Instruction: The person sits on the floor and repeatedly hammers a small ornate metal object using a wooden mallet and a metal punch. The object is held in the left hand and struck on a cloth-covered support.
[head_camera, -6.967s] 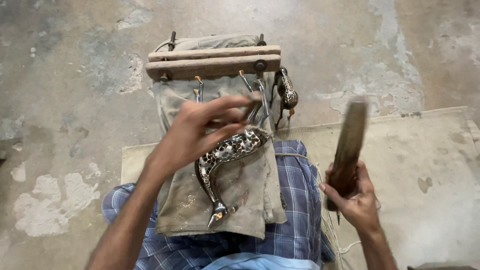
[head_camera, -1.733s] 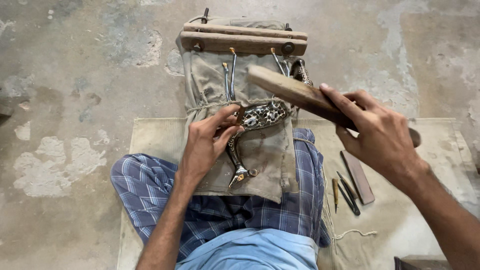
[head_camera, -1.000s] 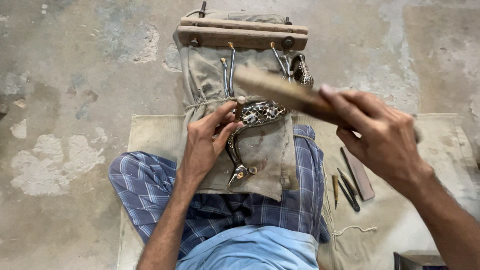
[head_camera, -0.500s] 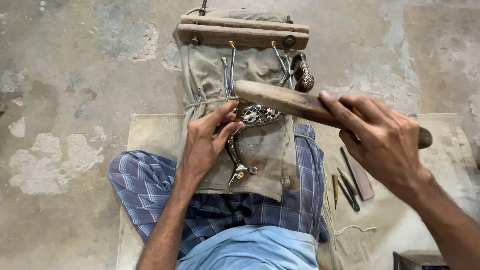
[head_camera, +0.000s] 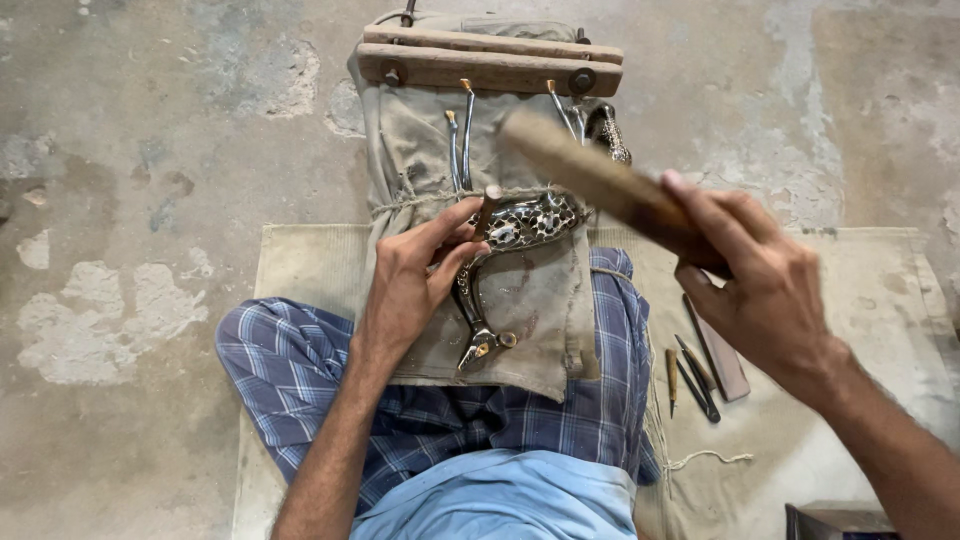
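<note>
A curved, ornate metal piece (head_camera: 520, 225) with openwork lies on a stained cloth (head_camera: 545, 310) draped over my lap. My left hand (head_camera: 415, 280) pinches a small chisel-like punch (head_camera: 485, 210) upright against the metal piece. My right hand (head_camera: 760, 280) grips a wooden mallet stick (head_camera: 590, 175), raised and blurred above the piece, its far end pointing toward the upper left.
A wooden clamp bar (head_camera: 490, 62) holds the cloth's far end, with metal hooks and a second ornate piece (head_camera: 608, 132) beneath it. Several small chisels (head_camera: 692, 375) and a flat block (head_camera: 722, 360) lie on the mat (head_camera: 300, 260) at my right. Bare concrete floor surrounds.
The wooden stick has swung up off the punch and its tip now sits higher. My left hand keeps the punch on the metal piece.
</note>
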